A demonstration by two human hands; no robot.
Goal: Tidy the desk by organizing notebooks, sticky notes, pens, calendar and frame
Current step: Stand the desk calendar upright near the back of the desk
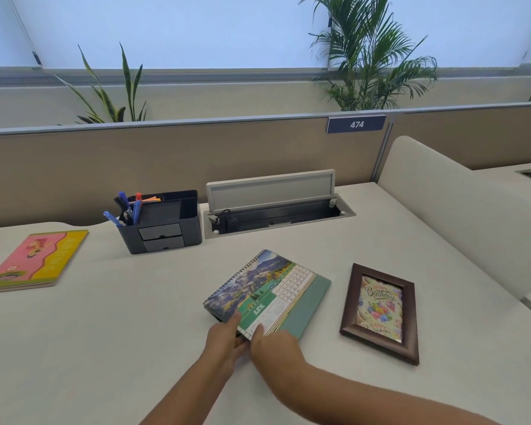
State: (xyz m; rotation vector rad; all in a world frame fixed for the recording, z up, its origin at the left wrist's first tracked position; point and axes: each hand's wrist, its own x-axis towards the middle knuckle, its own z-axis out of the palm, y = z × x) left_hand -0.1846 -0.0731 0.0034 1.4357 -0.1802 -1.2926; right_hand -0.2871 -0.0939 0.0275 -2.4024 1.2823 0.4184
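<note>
A spiral-bound desk calendar (270, 289) showing June lies flat in the middle of the white desk (120, 332). Both hands meet at its near edge: my left hand (224, 338) grips the near left corner, my right hand (273, 345) holds the near edge with fingers over the page. A dark wooden frame (380, 311) with a birthday card lies flat to the right. A black organizer (163, 222) at the back holds several pens (126, 210) and orange sticky notes (151, 199). A pink and yellow notebook stack (34, 259) lies at the far left.
An open cable tray (273, 210) with a raised lid sits behind the calendar, by the tan partition (74, 167). A curved white divider (457, 216) borders the desk on the right. Plants stand behind the partition.
</note>
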